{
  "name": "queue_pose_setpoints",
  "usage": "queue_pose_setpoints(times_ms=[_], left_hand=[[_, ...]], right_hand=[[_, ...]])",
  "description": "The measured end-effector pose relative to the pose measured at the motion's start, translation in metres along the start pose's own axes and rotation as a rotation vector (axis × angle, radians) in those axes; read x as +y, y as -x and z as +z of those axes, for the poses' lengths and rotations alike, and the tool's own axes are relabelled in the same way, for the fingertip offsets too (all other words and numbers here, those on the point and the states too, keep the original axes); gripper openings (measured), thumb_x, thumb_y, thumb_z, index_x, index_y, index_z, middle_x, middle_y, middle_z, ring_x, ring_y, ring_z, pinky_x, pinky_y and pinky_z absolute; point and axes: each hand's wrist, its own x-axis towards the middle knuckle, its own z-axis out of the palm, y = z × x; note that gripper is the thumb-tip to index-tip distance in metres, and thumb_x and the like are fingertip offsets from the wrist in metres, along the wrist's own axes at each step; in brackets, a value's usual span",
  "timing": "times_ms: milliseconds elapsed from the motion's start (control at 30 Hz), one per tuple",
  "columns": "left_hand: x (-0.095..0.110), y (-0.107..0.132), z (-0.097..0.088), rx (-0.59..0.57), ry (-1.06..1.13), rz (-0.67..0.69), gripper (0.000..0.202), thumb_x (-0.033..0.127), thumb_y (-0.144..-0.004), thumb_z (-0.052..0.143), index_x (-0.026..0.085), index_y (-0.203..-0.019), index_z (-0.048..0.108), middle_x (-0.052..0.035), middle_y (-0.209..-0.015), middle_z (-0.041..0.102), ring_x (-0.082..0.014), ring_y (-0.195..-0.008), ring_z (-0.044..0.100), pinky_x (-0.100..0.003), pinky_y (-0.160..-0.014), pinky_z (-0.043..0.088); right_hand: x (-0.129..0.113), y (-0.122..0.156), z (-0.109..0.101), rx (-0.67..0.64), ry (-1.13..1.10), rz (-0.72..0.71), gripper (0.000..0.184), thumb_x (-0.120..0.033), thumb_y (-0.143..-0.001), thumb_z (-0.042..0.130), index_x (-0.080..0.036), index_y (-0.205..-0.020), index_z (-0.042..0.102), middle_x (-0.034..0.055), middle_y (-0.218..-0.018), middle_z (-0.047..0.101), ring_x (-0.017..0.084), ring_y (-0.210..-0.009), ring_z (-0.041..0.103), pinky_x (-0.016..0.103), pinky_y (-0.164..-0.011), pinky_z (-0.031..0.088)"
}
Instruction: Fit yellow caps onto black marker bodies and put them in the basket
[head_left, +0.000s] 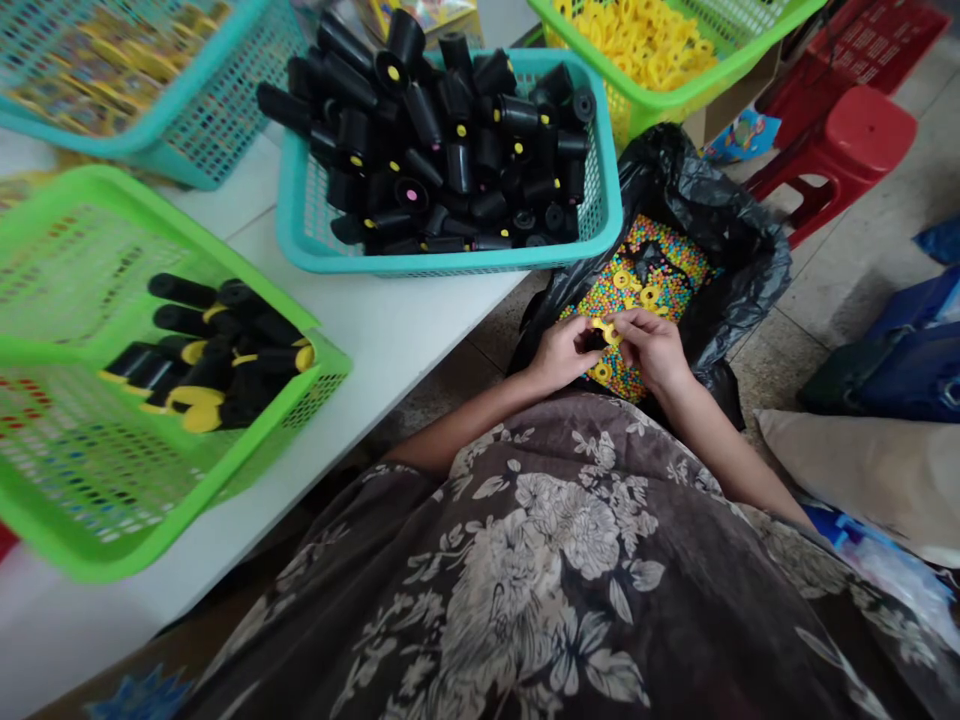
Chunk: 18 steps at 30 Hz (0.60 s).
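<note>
Held yellow piece (pixel 602 329) between part-curled left hand (pixel 559 354) and closely pinching right hand (pixel 652 345), colored beads (pixel 675 305) beneath both, apparently mid-adjustment, judged to call next for steady fingertip alignment.

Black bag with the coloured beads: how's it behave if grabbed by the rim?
The black bag is probably floppy, since its rim is crumpled and folded. It may sag under the many beads inside. Those look small and round, so they'd likely roll if spilled.
</note>
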Motion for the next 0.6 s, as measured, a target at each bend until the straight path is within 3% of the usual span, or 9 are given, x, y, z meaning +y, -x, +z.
queue_pose_setpoints(times_ms=[100, 267, 467, 600], left_hand=[[0.003, -0.003, 0.004, -0.002, 0.042, -0.013, 0.019, 0.013, -0.071, 0.076, 0.018, -0.073, 0.058, 0.0041, -0.069, 0.057, -0.0110, -0.065, 0.050, -0.024, -0.062, 0.040], [0.010, -0.005, 0.007, -0.031, 0.184, -0.073, 0.022, 0.015, -0.071, 0.079, 0.018, -0.072, 0.057, 0.0059, -0.065, 0.053, -0.0091, -0.061, 0.044, -0.024, -0.060, 0.036], [0.014, -0.002, 0.004, -0.006, 0.228, -0.071, 0.024, 0.021, -0.072, 0.083, 0.017, -0.074, 0.060, 0.0049, -0.069, 0.054, -0.0094, -0.063, 0.046, -0.024, -0.061, 0.039], [0.012, -0.002, 0.001, 0.029, 0.171, -0.024, 0.027, 0.026, -0.072, 0.088, 0.017, -0.075, 0.062, 0.0019, -0.077, 0.058, -0.0107, -0.069, 0.052, -0.024, -0.065, 0.043]], right_hand=[[0.003, 0.000, 0.008, 0.049, 0.019, 0.009, 0.036, -0.052, -0.065, 0.092, -0.022, -0.072, 0.074, -0.0017, -0.066, 0.069, 0.007, -0.042, 0.043, 0.025, -0.040, 0.035], [0.009, -0.003, 0.012, 0.162, 0.054, -0.011, 0.039, -0.053, -0.063, 0.090, -0.023, -0.072, 0.067, -0.0022, -0.067, 0.065, 0.013, -0.060, 0.056, 0.027, -0.054, 0.048], [0.007, 0.002, 0.018, 0.087, 0.088, 0.207, 0.046, -0.064, -0.068, 0.080, -0.024, -0.070, 0.058, -0.0043, -0.058, 0.053, 0.013, -0.049, 0.052, 0.026, -0.041, 0.032], [0.008, 0.005, 0.025, 0.107, 0.021, 0.216, 0.047, -0.065, -0.068, 0.079, -0.026, -0.075, 0.054, -0.0071, -0.057, 0.050, 0.011, -0.043, 0.047, 0.026, -0.040, 0.029]])
